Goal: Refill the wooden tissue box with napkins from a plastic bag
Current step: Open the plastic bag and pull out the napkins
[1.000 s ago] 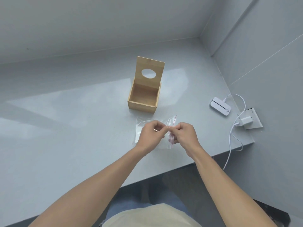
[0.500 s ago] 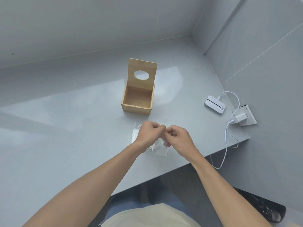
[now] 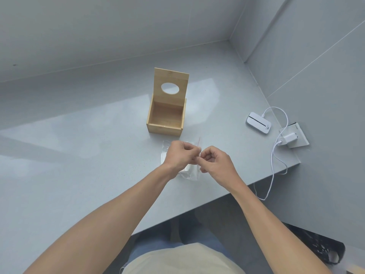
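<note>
2 hands, left hand (image 3: 180,155) and right hand (image 3: 214,162), pinch 1 plastic bag (image 3: 190,171); 1 wooden tissue box (image 3: 166,113).

Soft daylight, glossy countertop (image 3: 79,155) glare, wide-angle warping.

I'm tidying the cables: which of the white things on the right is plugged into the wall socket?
The small white charger block, seated in the socket plate. The flat white device with the dark stripe only lies on the counter.

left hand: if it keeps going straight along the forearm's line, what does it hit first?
Likely the wooden tissue box: the left hand points up-table at its open front edge. Depth uncertain.
</note>
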